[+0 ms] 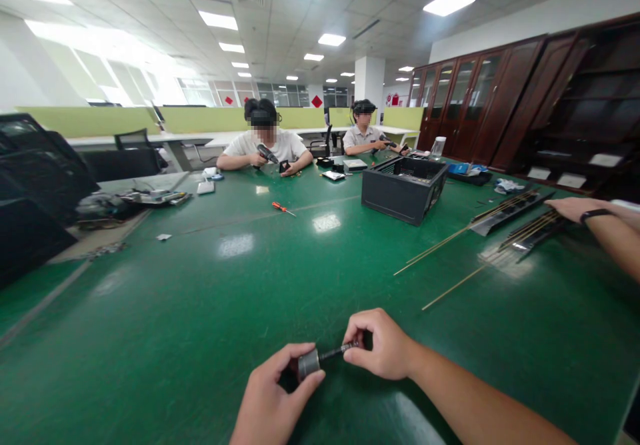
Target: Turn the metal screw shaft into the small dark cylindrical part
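Between thumb and fingers, my left hand (pixel 280 388) grips a short grey metal cylinder (pixel 309 363) that looks like a small motor. A thin dark rod (pixel 331 353) sticks out of the cylinder's right end. My right hand (pixel 377 345) pinches the far end of this rod, thumb below and fingers curled over it. Both hands are just above the green tabletop (pixel 200 338), near its front edge. The fingers hide part of the cylinder and the rod's tip.
An orange screwdriver (pixel 280 206) and a black crate (pixel 395 195) are farther back. Thin brass-coloured rods (pixel 445 240) lie on dark strips at right, beside another person's hand (pixel 575 206). Two people sit across, one holding a power drill (pixel 267 154). Electronic parts (pixel 157 196) lie left.
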`<state>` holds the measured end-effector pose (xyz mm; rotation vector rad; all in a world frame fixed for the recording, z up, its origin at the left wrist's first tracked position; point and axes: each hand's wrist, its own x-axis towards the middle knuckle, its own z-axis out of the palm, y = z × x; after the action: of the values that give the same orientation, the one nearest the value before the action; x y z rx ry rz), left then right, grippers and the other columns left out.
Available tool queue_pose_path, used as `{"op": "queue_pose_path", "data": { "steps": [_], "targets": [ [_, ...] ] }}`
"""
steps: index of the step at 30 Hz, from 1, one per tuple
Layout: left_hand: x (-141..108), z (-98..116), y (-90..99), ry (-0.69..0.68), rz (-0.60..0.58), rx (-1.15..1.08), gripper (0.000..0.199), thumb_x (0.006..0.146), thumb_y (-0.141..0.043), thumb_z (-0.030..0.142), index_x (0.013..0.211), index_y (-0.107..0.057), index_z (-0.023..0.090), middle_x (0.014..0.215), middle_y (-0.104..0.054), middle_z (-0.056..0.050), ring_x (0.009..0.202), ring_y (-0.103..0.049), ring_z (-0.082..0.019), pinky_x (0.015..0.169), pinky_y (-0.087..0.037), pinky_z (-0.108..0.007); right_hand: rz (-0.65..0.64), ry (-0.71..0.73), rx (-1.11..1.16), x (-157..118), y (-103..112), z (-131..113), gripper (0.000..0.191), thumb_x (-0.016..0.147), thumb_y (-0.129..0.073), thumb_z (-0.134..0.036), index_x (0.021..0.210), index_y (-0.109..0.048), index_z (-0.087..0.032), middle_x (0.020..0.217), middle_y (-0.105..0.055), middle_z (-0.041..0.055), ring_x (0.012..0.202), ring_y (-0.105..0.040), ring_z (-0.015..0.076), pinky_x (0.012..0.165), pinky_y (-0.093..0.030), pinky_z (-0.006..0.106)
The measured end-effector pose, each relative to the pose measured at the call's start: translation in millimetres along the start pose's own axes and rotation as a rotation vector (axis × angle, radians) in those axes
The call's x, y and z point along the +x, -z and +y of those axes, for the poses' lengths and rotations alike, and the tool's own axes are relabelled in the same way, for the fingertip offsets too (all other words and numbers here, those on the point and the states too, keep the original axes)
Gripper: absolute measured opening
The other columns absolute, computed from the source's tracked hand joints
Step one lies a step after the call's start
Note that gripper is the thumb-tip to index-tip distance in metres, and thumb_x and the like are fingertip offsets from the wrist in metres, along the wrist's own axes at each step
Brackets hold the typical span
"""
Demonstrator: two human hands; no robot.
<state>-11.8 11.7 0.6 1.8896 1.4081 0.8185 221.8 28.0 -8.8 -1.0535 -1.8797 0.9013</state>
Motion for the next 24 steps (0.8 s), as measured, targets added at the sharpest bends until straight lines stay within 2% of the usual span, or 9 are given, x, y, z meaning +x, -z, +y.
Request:
{"op": "queue_pose_path", "data": {
  "steps": [24],
  "targets": [
    [-0.7, -5.5, 2.2, -0.013, 0.029, 0.017, 0.032, 0.076, -0.072, 0.046, 0.1, -0.073, 0.025, 0.096, -0.075, -0.003, 0.09, -0.07, -0.024, 0.085, -0.056, -0.033, 0.009, -0.017, 0.055, 0.8, -1.1, 1.9, 0.007, 0.069, -0.072, -0.017, 0.071, -0.066, -0.016, 0.06, -0.06, -0.0021, 0.055, -0.054, 0.0115, 0.057, -0.04, 0.022]
  ]
}}
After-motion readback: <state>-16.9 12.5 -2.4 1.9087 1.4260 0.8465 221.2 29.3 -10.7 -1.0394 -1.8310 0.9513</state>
